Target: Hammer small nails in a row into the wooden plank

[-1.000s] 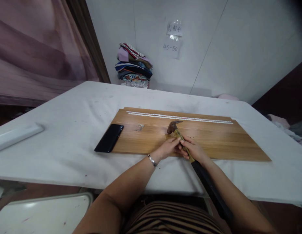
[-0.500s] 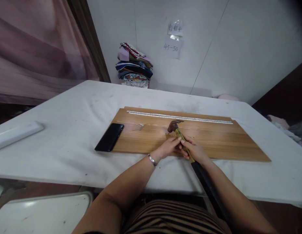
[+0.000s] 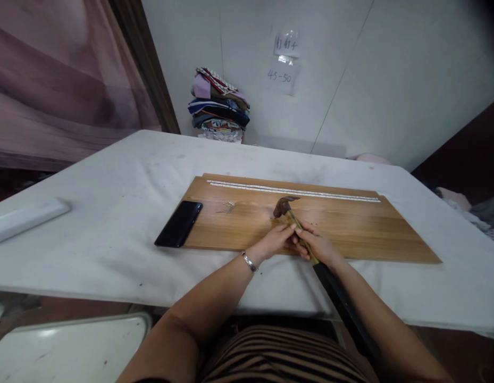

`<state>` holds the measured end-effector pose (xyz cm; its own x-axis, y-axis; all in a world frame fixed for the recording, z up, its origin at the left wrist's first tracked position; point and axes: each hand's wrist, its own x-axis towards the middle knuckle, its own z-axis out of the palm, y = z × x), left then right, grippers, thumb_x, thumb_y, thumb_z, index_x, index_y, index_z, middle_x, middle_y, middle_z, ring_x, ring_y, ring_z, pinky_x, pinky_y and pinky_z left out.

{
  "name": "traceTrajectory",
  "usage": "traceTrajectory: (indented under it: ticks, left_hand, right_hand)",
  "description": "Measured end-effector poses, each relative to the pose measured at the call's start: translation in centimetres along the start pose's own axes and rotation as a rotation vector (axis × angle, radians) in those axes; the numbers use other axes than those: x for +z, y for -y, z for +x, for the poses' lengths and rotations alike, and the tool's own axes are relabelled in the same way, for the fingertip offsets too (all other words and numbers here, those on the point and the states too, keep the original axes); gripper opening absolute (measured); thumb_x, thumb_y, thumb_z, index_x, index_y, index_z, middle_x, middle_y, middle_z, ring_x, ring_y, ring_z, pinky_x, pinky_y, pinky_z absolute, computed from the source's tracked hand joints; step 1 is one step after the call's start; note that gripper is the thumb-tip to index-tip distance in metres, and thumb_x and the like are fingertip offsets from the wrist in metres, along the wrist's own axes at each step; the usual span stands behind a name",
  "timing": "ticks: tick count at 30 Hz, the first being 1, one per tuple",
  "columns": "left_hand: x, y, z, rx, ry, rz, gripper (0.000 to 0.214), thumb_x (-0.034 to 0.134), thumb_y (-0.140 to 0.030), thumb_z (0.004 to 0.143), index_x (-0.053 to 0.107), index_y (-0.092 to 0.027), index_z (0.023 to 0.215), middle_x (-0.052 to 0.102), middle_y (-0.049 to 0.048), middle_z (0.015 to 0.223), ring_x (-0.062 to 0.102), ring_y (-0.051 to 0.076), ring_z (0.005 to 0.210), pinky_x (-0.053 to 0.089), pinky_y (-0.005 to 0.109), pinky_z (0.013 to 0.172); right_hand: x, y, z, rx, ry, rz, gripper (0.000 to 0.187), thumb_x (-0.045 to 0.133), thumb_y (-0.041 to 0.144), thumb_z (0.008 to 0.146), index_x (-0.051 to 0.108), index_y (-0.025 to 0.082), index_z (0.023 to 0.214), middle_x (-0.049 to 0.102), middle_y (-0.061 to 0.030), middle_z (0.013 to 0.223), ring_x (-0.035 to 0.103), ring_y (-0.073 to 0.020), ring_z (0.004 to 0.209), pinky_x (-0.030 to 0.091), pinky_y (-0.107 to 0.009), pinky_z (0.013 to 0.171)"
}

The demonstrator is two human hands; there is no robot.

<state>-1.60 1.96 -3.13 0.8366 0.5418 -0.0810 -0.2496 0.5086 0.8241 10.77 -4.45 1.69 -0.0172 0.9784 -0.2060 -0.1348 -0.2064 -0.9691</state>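
Observation:
A claw hammer [image 3: 344, 308] with a rusty head, a yellowish neck and a black grip lies slantwise across both hands, its head over the wooden board [image 3: 374, 234]. My right hand [image 3: 316, 244] is closed around the neck. From the other side my left hand [image 3: 276, 239] meets it, thumb and fingers closed on the neck just below the head. The fingertips beneath are partly hidden. Several loose nails [image 3: 227, 207] lie on the board to the left. Small dark specks show on the wood near the hammer head.
A black phone [image 3: 178, 224] rests over the board's left end. Two white measuring strips [image 3: 294, 192] run along its far side. The board lies on a white-covered table [image 3: 111, 223]. Folded cloths [image 3: 220, 106] are stacked by the wall, and a white object [image 3: 27, 221] lies far left.

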Motion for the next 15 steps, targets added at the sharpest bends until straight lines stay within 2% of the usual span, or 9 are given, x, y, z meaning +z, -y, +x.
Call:
traceTrajectory:
  ticks: [8,15]
  left_hand:
    - [-0.08,0.06,0.07,-0.005,-0.031,0.025,0.051,0.062,-0.063,0.073,0.048,-0.014,0.082,0.054,-0.0034,0.066,0.066,0.016,0.061,0.054,0.04,0.076]
    - [-0.35,0.29,0.25,0.003,0.001,-0.005,0.051,0.062,-0.062,0.074,0.048,-0.014,0.081,0.054,-0.0028,0.066,0.067,0.018,0.061,0.055,0.041,0.075]
  right_hand:
    - [-0.1,0.01,0.06,-0.005,0.011,-0.006,0.033,0.064,0.045,0.075,0.054,0.021,0.096,0.053,0.0076,0.062,0.04,-0.0033,0.032,0.034,-0.016,0.027]
    - [-0.05,-0.12,0.17,-0.001,0.016,-0.01,0.034,0.065,0.045,0.074,0.054,0.021,0.093,0.052,0.0077,0.061,0.04,-0.0037,0.032,0.033,-0.016,0.027]
